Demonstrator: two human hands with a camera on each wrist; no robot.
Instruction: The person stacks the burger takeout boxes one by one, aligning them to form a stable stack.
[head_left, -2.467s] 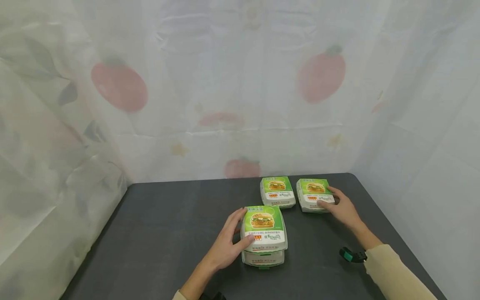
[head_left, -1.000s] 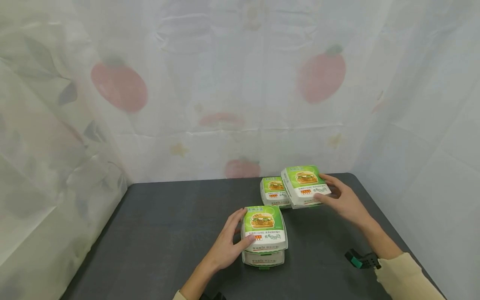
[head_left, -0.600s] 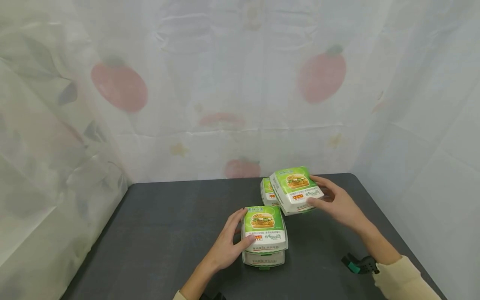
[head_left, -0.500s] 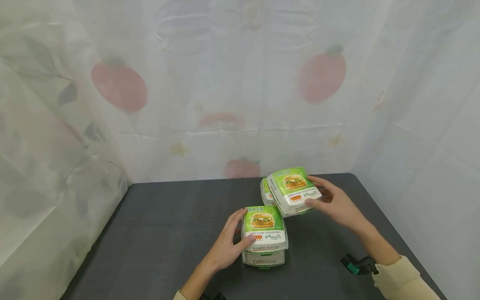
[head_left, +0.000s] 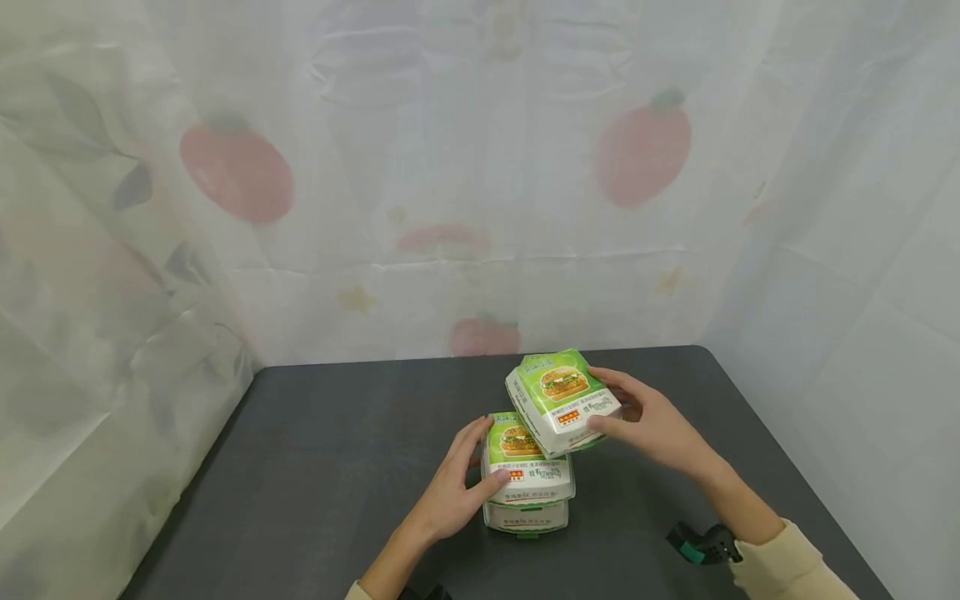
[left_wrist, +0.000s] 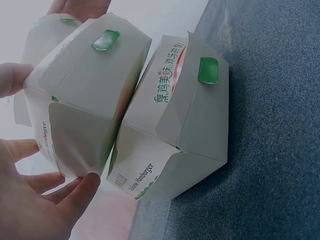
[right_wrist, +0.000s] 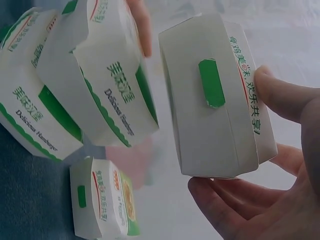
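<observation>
My right hand grips a green-and-white hamburger box by its right side, thumb in front. This box is tilted and overlaps the far right corner of a stack in the head view. In that stack, one hamburger box sits on another hamburger box. My left hand holds the upper one by its left side, thumb on the front edge. The left wrist view shows fingers around the upper box and the lower box against the table.
A fourth hamburger box stands on the table behind, mostly hidden by the raised box in the head view. The dark table is bordered by a white fruit-print curtain at the back and sides.
My right hand has lifted the hamburger box from the back right of the table and carried it left and nearer, over the stack's far corner. The left hand has stayed in place.
</observation>
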